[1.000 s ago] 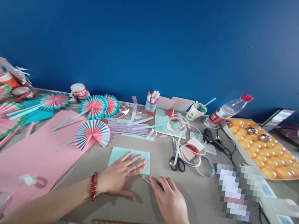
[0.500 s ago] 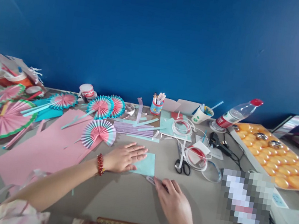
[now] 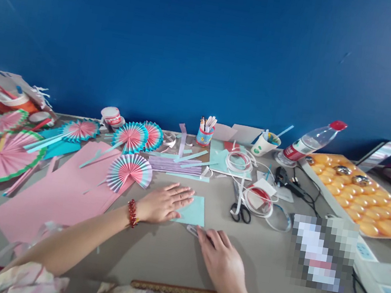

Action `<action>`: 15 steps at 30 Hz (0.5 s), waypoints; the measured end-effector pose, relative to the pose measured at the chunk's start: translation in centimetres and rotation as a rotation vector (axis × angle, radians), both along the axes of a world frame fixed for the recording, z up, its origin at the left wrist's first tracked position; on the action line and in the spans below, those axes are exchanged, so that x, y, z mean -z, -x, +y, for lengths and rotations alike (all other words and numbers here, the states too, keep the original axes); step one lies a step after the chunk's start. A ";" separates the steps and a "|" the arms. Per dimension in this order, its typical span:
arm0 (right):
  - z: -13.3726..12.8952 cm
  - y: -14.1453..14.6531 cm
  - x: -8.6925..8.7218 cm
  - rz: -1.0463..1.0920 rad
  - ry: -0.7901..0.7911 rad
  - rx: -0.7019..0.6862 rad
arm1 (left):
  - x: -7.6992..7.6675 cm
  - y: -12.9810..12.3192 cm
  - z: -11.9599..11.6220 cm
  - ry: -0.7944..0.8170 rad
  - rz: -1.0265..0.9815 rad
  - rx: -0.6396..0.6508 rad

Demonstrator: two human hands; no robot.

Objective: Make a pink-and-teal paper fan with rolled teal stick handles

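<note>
My left hand (image 3: 166, 203), a red bead bracelet (image 3: 132, 213) at its wrist, lies flat with fingers outstretched over the left part of a light blue sheet of paper (image 3: 195, 210). Just below the sheet's near edge, my right hand (image 3: 223, 259) is closed around a small, slim whitish tool (image 3: 192, 230). Its rounded tip pokes out to the left past the fingers; the rest is hidden, so its kind is unclear. A pair of black-handled scissors (image 3: 240, 213) rests to the right of the sheet.
Folded paper fans (image 3: 130, 174) and pink paper (image 3: 64, 189) lie left. Behind are purple strips (image 3: 175, 165), a pen holder (image 3: 205, 131) and a paper cup (image 3: 265, 144). Coiled white cable (image 3: 259, 200), a bottle (image 3: 308, 143), a yellow bumpy board (image 3: 360, 194) and a power strip (image 3: 379, 277) occupy the right.
My right hand has shifted a little to the left with the tool, along the sheet's near edge. My left hand stays flat on the paper. The view has tilted slightly.
</note>
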State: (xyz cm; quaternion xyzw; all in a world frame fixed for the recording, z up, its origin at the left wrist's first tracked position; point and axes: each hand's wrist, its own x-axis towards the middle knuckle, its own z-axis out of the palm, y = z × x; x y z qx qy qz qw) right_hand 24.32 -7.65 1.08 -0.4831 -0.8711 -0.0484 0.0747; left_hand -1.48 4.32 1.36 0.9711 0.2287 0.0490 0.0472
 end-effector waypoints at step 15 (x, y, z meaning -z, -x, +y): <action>0.1 2.7 -0.3 -0.016 0.104 0.018 | 0.2 0.1 0.2 0.034 -0.006 0.011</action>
